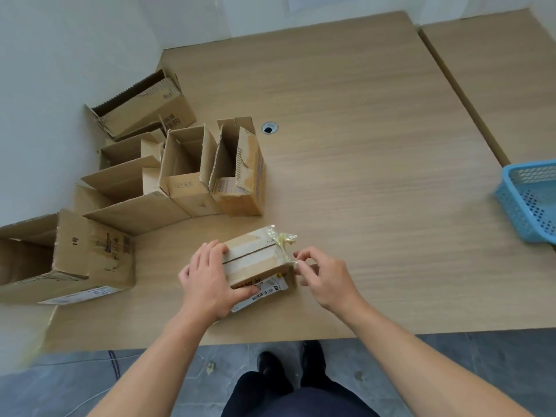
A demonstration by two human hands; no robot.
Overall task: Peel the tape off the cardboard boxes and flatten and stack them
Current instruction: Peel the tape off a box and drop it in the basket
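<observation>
A small closed cardboard box [255,256] sits near the table's front edge, with a white shipping label on its near side. My left hand [210,281] grips its left end. My right hand [323,275] pinches a strip of clear yellowish tape [287,240] that is lifted and crumpled at the box's right end. Several opened boxes stand to the left: a tall one with tape remains [240,176], a neighbour [189,173], a large one at the far left [75,254] and one lying on its side at the back [144,106].
The wooden table [376,145] stretches away to the right. A blue perforated plastic basket [532,200] stands at the right edge. A cable hole [269,127] lies behind the boxes. A second table [505,70] adjoins at the back right. White walls close the left side.
</observation>
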